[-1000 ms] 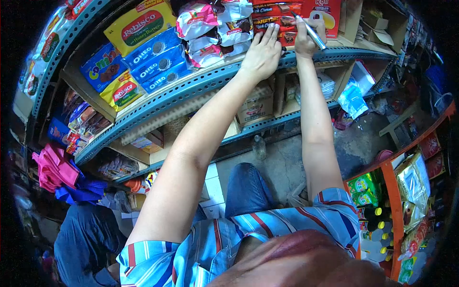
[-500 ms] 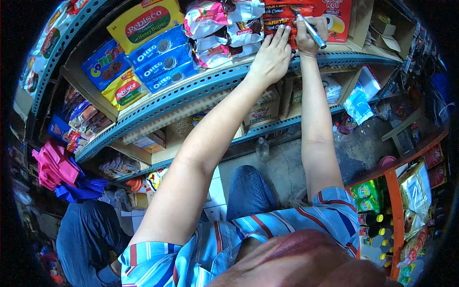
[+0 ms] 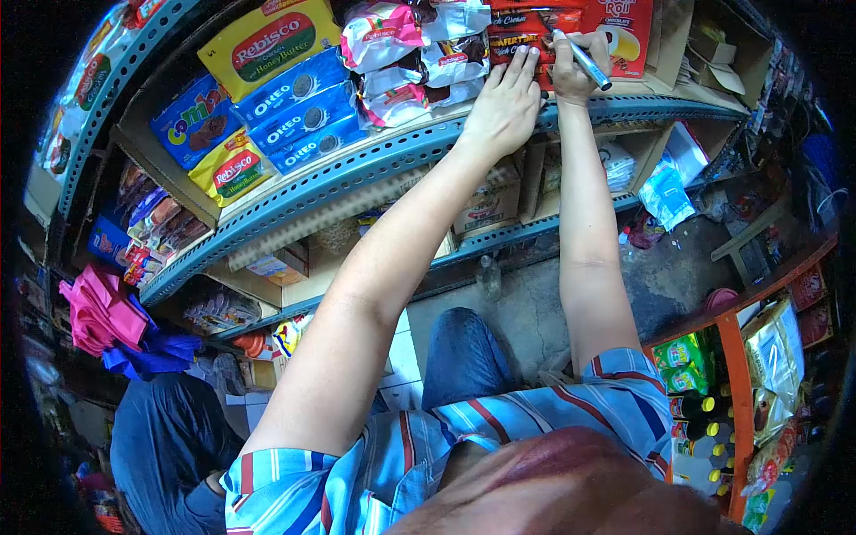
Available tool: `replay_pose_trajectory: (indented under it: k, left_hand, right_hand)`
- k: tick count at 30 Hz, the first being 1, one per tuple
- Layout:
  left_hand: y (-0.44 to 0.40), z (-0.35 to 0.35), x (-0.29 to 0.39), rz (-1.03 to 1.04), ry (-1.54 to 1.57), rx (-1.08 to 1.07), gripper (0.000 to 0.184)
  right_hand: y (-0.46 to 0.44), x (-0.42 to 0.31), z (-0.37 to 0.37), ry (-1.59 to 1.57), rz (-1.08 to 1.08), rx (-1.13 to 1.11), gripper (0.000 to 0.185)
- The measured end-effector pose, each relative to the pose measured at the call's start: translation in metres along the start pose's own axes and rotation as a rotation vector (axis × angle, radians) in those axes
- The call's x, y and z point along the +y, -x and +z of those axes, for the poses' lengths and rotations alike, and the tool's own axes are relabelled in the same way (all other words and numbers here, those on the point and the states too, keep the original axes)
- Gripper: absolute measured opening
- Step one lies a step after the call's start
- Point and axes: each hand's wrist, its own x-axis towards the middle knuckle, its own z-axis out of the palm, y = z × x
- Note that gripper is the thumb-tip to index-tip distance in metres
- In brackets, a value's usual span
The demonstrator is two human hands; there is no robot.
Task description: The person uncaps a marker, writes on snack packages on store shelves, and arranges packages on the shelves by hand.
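Observation:
My right hand (image 3: 575, 67) is closed round a marker (image 3: 584, 61), its tip end toward the red wafer packs (image 3: 515, 40) on the upper shelf. Beside it, my left hand (image 3: 506, 105) lies with fingers stretched out on the front of those packs, near the shelf edge. A red Cream Roll box (image 3: 621, 40) stands right of the marker. White and pink packs (image 3: 392, 45) lie left of the wafers. What the marker tip touches is too small to tell.
Oreo packs (image 3: 299, 98) and a yellow Rebisco pack (image 3: 272, 49) fill the shelf's left part. The perforated metal shelf edge (image 3: 392, 147) runs below. A person's leg (image 3: 169, 446) is at lower left, an orange rack (image 3: 738, 401) at lower right.
The shelf goods and both hands sit slightly further right in the view than a second ago. Since half a second ago there is little movement; the marker stays in my right hand.

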Motion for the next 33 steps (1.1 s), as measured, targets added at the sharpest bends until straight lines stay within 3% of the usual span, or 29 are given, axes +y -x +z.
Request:
replay_pose_trajectory:
  k: [6,11,31,33]
  left_hand:
    - [0.0,0.0,0.0,-0.001,-0.003,-0.009,0.037]
    - [0.0,0.001,0.0,-0.007,-0.01,-0.013,0.037]
    - [0.0,0.0,0.001,-0.006,0.004,0.019,0.03]
    - [0.001,-0.001,0.003,-0.009,0.005,0.011,0.031]
  right_hand:
    - [-0.004,-0.01,0.003,0.076,-0.046,0.011,0.017]
    - [0.005,0.008,0.006,-0.024,-0.015,0.17,0.019]
    - [0.009,0.007,-0.001,0.097,0.052,0.014,0.019]
    - [0.008,0.002,0.008,-0.154,0.148,0.211,0.019]
